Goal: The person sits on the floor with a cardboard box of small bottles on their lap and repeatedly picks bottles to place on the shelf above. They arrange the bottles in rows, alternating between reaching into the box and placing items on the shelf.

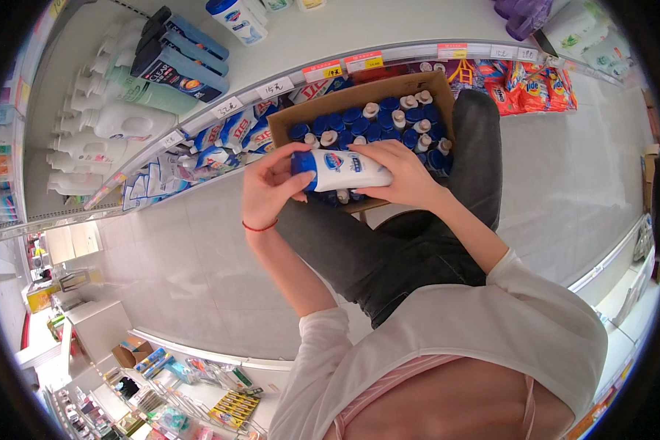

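A white Safeguard bottle with a blue cap lies sideways between my two hands, its printed face up. My left hand grips the blue cap end, thumb on top. At the bottle's other end, my right hand holds the white base. Beneath and beyond the bottle, a cardboard box is packed with upright bottles, some with blue caps and some with pale pump-type tops. Part of the box is hidden by my hands and the bottle.
A shelf beyond the box holds white pump bottles, CLEAR bottles and a few blue-capped bottles. Detergent bags lie below its edge, with red Tide bags at the right. My knees flank the box. Another stocked shelf stands at lower left.
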The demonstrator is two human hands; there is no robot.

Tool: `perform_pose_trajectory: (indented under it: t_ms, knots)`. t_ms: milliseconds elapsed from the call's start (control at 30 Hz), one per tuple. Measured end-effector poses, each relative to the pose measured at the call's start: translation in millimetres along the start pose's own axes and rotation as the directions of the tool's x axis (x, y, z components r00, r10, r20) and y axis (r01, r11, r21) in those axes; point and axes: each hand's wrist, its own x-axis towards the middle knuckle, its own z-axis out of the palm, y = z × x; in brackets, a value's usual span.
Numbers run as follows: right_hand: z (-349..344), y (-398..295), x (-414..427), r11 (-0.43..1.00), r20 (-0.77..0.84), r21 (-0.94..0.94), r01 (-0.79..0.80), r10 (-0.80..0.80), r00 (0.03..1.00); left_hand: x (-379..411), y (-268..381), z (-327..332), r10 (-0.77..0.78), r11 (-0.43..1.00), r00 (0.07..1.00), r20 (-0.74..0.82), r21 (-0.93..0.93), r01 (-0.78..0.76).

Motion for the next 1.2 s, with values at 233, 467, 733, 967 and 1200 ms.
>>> perform_pose_trajectory:
  t_ms: [233, 467, 733, 967, 1200]
  knots:
    - [-13.7, -0.6, 14.0, 0.986, 0.059, 0.093, -0.141, 0.136, 0.989, 26.3, -3.7, 19.4, 0.16, 0.987, 0.978, 0.131, -0.018, -0.159]
    - [10.1, 6.3, 42.1, 0.92, -0.069, 0.335, -0.205, 0.241, 0.968, 56.6, -57.7, 20.0, 0.361, 0.835, 0.931, 0.06, -0.465, -0.294]
    - [50.1, 12.1, 201.2, 0.916, -0.453, 0.4, 0.041, 0.158, 0.878, 81.6, -228.6, -0.9, -0.413, 0.823, 0.894, -0.172, -0.491, 0.286]
    - [106.5, 37.2, 286.2, 0.938, -0.543, 0.307, 0.162, 0.033, 0.839, 85.2, -234.6, 11.6, -0.448, 0.863, 0.892, -0.063, -0.292, 0.413]
    - [121.1, 44.2, 293.0, 0.998, -0.567, 0.053, 0.034, 0.002, 0.824, 88.0, -243.7, 12.4, -0.414, 0.859, 0.909, -0.053, -0.353, 0.371]
